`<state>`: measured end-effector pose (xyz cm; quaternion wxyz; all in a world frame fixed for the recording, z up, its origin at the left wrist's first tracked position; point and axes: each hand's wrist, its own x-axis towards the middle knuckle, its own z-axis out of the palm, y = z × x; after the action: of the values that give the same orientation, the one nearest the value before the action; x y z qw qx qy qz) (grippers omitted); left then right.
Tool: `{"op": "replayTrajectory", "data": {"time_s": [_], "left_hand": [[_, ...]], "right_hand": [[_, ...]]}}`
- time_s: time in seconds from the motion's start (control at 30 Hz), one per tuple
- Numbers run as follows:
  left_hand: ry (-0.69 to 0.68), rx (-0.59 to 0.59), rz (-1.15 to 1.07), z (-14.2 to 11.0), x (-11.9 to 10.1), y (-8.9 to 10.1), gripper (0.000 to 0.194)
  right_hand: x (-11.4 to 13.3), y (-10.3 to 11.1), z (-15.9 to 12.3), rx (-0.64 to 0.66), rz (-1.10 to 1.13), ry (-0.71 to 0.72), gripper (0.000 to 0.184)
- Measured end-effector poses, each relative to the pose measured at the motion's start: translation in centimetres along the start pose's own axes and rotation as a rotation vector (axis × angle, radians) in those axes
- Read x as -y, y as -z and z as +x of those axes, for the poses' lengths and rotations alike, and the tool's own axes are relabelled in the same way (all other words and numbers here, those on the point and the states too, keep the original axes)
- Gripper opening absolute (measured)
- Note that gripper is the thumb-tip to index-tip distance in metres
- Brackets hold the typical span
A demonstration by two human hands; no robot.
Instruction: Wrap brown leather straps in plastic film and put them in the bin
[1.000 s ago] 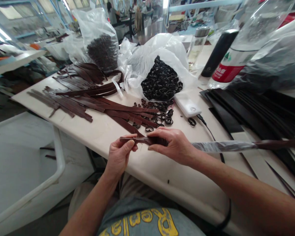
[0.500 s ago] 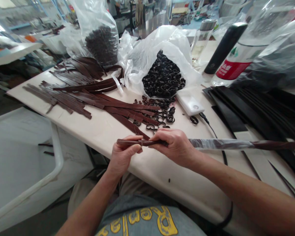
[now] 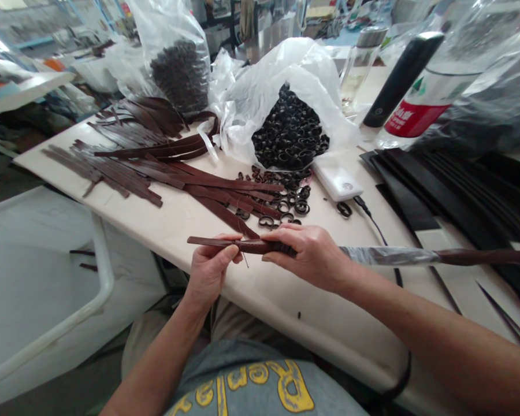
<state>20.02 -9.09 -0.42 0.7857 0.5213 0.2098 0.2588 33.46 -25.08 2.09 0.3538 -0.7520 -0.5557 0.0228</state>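
A dark brown leather strap (image 3: 256,247) runs sideways across the front of the table, held in both hands. My left hand (image 3: 210,267) pinches it near its free left end, thumb below and fingers behind, with a narrow band round the strap at the fingertips. A thin strand hangs from that spot. My right hand (image 3: 314,254) is closed round the strap's thicker part. Right of it, clear plastic film (image 3: 390,255) wraps the strap, which continues brown to the picture's edge. Brown leather strips (image 3: 225,188) and small dark loops (image 3: 301,207) lie just beyond my hands.
A white plastic bag (image 3: 238,124) full of black loops (image 3: 290,136) stands behind. A power bank (image 3: 338,182) with a cable, a dark flask (image 3: 403,81) and a red-labelled bottle (image 3: 416,118) are to the right, near black strips (image 3: 455,185). A white bin (image 3: 99,271) stands at left.
The strap's free end now sticks out farther left past my left hand, and more brown strap shows between my hands. My left hand has shifted slightly left; the thin strand has come into sight.
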Motion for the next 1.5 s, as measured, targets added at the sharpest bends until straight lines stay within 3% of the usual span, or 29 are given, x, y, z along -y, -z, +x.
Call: {"op": "replayTrajectory", "data": {"time_s": [0.1, 0.27, 0.37, 0.43, 0.6, 0.7, 0.8, 0.9, 0.97, 1.03, 1.17, 1.27, 1.5], "left_hand": [[0.038, -0.006, -0.013, -0.2, 0.2, -0.1, 0.025], [0.079, -0.025, -0.041, -0.2, 0.3, -0.1, 0.027], [0.087, -0.045, -0.079, -0.1, 0.1, -0.2, 0.025], [0.092, -0.047, -0.092, -0.2, 0.0, -0.3, 0.024], [0.100, -0.041, -0.071, -0.3, 0.0, -0.5, 0.025], [0.128, -0.011, -0.054, -0.5, 0.2, -0.9, 0.029], [0.135, 0.067, -0.010, -0.7, 0.6, -1.8, 0.028], [0.077, 0.162, 0.072, -0.9, 1.0, -2.5, 0.025], [0.043, 0.180, 0.092, -0.7, 1.0, -2.5, 0.023], [0.029, 0.152, 0.079, -0.3, 0.7, -2.1, 0.021], [0.021, 0.048, 0.025, 0.4, 0.2, -0.9, 0.022], [0.040, 0.033, 0.017, 0.1, 0.5, -0.6, 0.024], [0.038, 0.223, 0.076, -0.8, 1.1, -2.0, 0.021]], "right_hand": [[0.2, -0.1, 0.0, -0.028, 0.029, 0.020, 0.015], [0.6, 0.5, 0.4, 0.028, 0.177, -0.087, 0.010], [0.9, 0.5, 0.3, 0.051, 0.090, -0.092, 0.031], [1.0, 0.4, 0.2, 0.037, 0.025, -0.085, 0.035], [0.9, 0.3, 0.2, 0.033, 0.056, -0.079, 0.011], [0.7, 0.3, 0.1, 0.016, 0.044, -0.069, 0.009], [0.7, 0.1, 0.0, 0.009, -0.025, -0.013, 0.021], [0.7, -0.2, -0.1, 0.019, -0.073, 0.031, 0.033], [0.7, -0.1, -0.1, 0.042, -0.093, 0.020, 0.030], [0.7, 0.1, 0.0, 0.071, -0.105, -0.007, 0.021], [0.6, 0.5, 0.2, 0.130, -0.170, -0.039, 0.024], [0.7, 0.3, 0.2, 0.193, -0.200, -0.063, 0.022], [1.4, -0.1, 0.3, 0.233, 0.028, -0.092, 0.017]]}}
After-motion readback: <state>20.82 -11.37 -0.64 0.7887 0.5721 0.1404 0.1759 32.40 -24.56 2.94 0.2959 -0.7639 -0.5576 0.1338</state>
